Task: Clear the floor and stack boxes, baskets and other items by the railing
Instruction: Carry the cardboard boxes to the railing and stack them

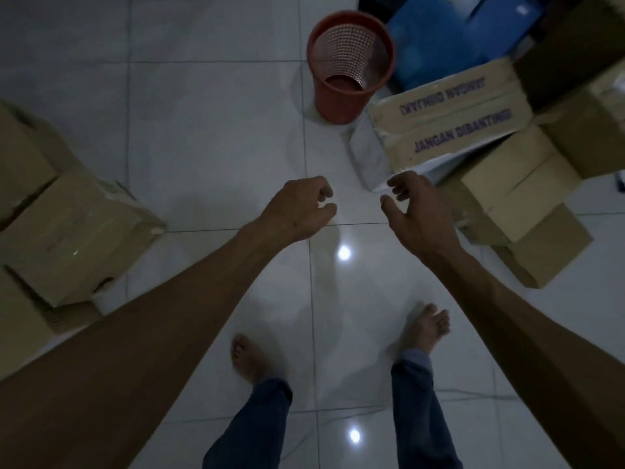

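Observation:
A red mesh waste basket point(350, 67) stands upright on the white tiled floor ahead of me. To its right a cardboard box printed "JANGAN DIBANTING" point(453, 116) lies on a white block point(370, 157). My left hand point(297, 206) hangs over the bare floor with loosely curled fingers and holds nothing. My right hand point(414, 208) reaches out with loosely curled fingers just below the printed box's near corner; it holds nothing.
Stacked cardboard boxes point(71, 228) stand at the left. More cardboard boxes point(521, 211) are piled at the right, and blue boxes point(449, 38) sit at the back right. My bare feet point(429, 326) stand on the tiles. The room is dim.

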The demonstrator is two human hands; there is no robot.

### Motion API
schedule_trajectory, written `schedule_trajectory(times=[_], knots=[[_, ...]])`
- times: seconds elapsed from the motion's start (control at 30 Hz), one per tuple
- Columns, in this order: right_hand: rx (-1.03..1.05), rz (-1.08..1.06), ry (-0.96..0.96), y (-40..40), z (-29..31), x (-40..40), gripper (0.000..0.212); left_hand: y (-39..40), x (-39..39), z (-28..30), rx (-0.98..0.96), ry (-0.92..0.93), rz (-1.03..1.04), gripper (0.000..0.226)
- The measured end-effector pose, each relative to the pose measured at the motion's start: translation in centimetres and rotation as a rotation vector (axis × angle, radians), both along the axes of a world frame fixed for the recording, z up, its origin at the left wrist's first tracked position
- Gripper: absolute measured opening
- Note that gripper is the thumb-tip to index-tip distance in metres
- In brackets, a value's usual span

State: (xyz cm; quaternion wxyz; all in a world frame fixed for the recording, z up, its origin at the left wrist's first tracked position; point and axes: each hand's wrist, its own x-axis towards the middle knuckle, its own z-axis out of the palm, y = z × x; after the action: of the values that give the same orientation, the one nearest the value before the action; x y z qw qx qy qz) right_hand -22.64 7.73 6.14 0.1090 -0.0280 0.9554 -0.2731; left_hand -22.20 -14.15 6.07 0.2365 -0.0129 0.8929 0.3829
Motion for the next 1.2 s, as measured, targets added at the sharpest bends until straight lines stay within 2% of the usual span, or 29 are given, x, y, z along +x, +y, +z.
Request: schedule_trajectory(times=[0.23, 0.37, 0.57, 0.77, 0.83, 1.0, 1.13, 1.2], knots=[[-0.090, -0.310, -0.095, 17.8, -3.9, -2.1, 0.032, 18.8, -4.8, -3.3, -0.033, -0.105, -0.026, 0.025], [-0.098, -0.477, -0.172, 29.3, -8.5, -3.9, 0.030, 30.8, -8.9, -6.5, -0.040, -0.158, -0.066, 0.027], [-0.199, -0.850, -0.485, 42.3, -15.5, -7.1, 0.069, 43.5, -15.3, -13.6, -0.102, -0.240, -0.064, 0.033], [-0.387, -0.907, -0.648, 48.0, -21.8, -10.8, 0.095, 49.5, -20.3, -21.2, -0.250, -0.365, -0.071, 0.104], [-0.483, -0.915, -0.682, 48.6, -23.3, -11.4, 0.096, 50.4, -21.4, -23.2, -0.310, -0.382, -0.054, 0.116], [-0.680, -0.949, -0.749, 48.4, -25.3, -12.0, 0.089, 51.3, -22.1, -26.2, -0.319, -0.436, 0.124, 0.129], [-0.631, -1.082, -0.669, 48.2, -25.3, -10.6, 0.106, 51.3, -20.2, -25.3, -0.396, -0.438, 0.114, 0.115], [-0.575, -1.080, -0.629, 48.5, -24.2, -9.4, 0.100, 50.9, -19.1, -23.8, -0.343, -0.445, 0.156, 0.104]])
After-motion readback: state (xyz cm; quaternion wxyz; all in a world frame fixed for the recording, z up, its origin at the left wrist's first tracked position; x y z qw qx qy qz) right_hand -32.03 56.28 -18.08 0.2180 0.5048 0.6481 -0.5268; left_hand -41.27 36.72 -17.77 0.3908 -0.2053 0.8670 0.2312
